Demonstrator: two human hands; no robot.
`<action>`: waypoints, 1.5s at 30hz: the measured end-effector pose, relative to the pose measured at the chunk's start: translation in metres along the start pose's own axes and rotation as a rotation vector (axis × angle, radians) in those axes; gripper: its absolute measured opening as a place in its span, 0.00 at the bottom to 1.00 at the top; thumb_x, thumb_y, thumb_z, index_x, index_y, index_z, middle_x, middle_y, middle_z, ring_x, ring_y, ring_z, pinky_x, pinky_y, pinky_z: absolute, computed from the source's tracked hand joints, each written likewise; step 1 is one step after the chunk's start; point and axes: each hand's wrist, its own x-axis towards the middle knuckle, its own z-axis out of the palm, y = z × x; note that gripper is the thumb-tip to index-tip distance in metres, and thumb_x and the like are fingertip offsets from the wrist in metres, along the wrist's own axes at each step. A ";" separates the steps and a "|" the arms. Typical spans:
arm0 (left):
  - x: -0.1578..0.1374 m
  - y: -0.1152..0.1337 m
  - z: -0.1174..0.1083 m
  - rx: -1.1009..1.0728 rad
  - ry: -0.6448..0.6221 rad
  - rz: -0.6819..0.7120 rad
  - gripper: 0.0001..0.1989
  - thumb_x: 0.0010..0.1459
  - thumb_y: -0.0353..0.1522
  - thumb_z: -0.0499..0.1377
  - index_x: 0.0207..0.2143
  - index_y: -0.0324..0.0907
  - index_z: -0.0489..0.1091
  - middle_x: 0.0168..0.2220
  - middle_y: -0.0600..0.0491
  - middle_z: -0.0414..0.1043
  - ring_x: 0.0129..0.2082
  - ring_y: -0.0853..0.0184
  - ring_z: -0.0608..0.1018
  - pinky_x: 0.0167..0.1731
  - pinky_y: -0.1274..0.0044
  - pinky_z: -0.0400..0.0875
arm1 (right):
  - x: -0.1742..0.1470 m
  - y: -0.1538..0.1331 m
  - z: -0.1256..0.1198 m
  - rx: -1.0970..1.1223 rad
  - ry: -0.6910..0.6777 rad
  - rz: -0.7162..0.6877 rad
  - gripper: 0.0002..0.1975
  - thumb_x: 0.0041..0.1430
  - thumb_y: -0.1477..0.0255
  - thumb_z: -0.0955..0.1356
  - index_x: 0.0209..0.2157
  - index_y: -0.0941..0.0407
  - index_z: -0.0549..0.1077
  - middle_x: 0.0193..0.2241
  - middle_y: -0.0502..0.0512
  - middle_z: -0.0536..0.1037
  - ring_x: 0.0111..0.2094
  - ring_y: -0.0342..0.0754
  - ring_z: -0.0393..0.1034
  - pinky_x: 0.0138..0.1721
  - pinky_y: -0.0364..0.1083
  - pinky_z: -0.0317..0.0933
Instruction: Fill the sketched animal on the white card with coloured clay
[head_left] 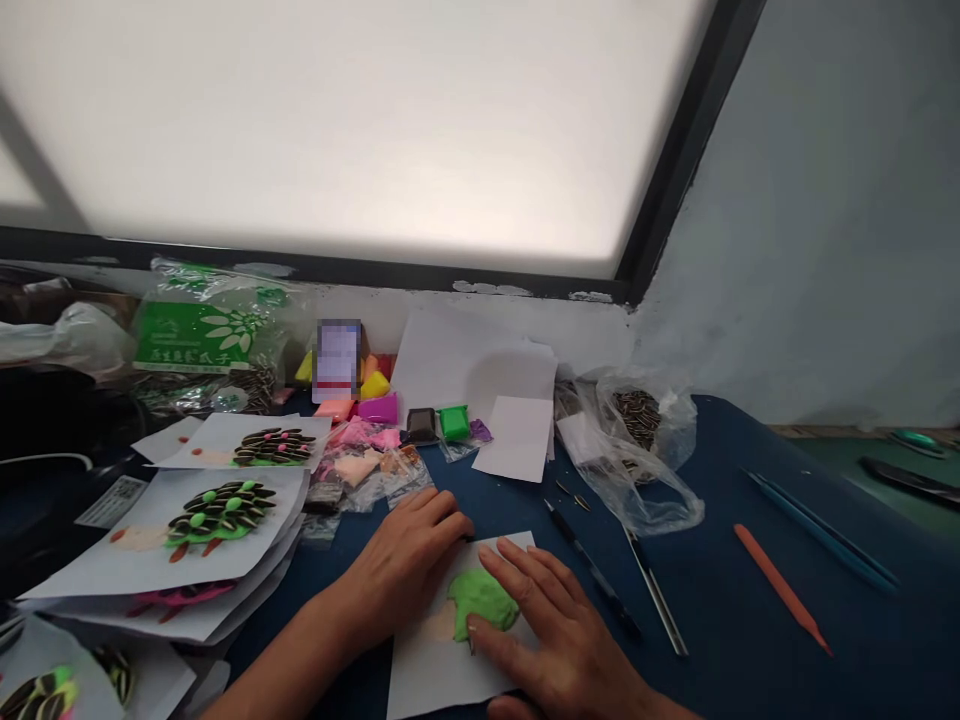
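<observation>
A flat lump of green modelling clay (484,603) is stuck on a white sheet of paper (420,685). Beside it on the left is a paler, skin-toned patch of clay (441,622). My right hand (559,635) is open, its fingers spread across the right side of the green clay, with the thumb at the lower edge. At the sheet's upper left rests my left hand (416,550), fingers bent and close together; their tips are hidden, so what they hold cannot be made out.
Finished seed-and-clay hedgehog pictures (217,515) are stacked at left. Behind lie clay packets (454,422), a phone (336,362) and a seed bag (210,335). To the right are a pen (592,570), a silver knife-like tool (656,595), an orange tool (780,585), blue tweezers (821,530) and a plastic bag of seeds (637,425).
</observation>
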 end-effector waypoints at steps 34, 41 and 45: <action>0.000 -0.010 0.005 -0.247 0.111 -0.098 0.06 0.62 0.26 0.55 0.35 0.42 0.70 0.34 0.53 0.69 0.35 0.64 0.71 0.36 0.74 0.63 | -0.006 -0.005 0.027 0.008 0.078 0.011 0.28 0.66 0.47 0.59 0.57 0.49 0.67 0.64 0.67 0.61 0.66 0.60 0.52 0.59 0.58 0.56; -0.001 -0.012 0.006 -0.265 0.121 -0.092 0.06 0.62 0.26 0.55 0.35 0.42 0.71 0.34 0.52 0.69 0.36 0.65 0.72 0.36 0.74 0.65 | -0.006 -0.003 0.027 -0.020 0.061 0.020 0.31 0.63 0.45 0.61 0.58 0.51 0.65 0.63 0.67 0.62 0.65 0.62 0.54 0.59 0.58 0.56; -0.001 -0.011 0.005 -0.252 0.126 -0.070 0.07 0.63 0.26 0.53 0.36 0.43 0.71 0.34 0.52 0.69 0.36 0.64 0.72 0.37 0.74 0.65 | -0.007 -0.003 0.030 -0.011 0.113 0.040 0.31 0.65 0.46 0.59 0.59 0.51 0.64 0.64 0.67 0.61 0.65 0.62 0.55 0.58 0.58 0.57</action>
